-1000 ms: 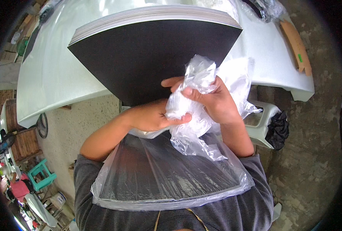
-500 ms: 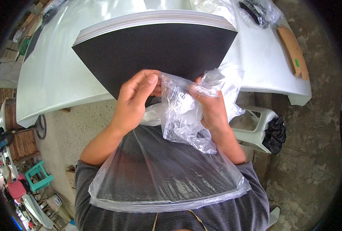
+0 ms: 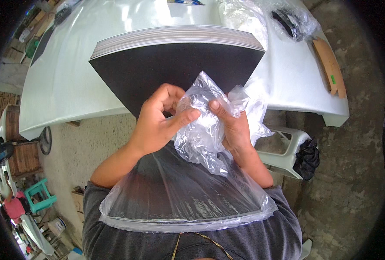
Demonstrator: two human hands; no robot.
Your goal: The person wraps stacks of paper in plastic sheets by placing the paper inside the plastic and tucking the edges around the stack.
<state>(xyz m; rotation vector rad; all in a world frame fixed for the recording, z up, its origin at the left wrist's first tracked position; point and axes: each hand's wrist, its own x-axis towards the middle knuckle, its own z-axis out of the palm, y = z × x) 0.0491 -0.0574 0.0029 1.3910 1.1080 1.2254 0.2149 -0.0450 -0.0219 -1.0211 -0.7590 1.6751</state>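
– Fingers first, then: on the left hand (image 3: 155, 123), how placed?

– Bent, with a visible gap behind the thumb, thumb tip against the crumpled plastic film (image 3: 201, 134). Can't tell if actually pinching it. On the right hand (image 3: 235, 130), pinching that film under the thumb, fingers mostly hidden behind.

– Nice. And made of what, roughly?

– Clear, thin, shiny stuff, all creases and bright glints. Bunched up between both hands, right in front of a black block (image 3: 157, 71).

– Pointing anywhere?

– Yep, up to a peaked corner, away from the body. Longest from that tip down toward the grey shirt (image 3: 127, 238), slanting a bit right.

– And on the block?

– Flat, matte near face; pale, ridged layers along the far edge. Widest left to right, layers facing the smooth white table (image 3: 67, 86).

– Anything closer in?

– Yeah, a dark panel (image 3: 157, 186) inside a wrinkly clear sleeve (image 3: 188, 226), right up by the chest.
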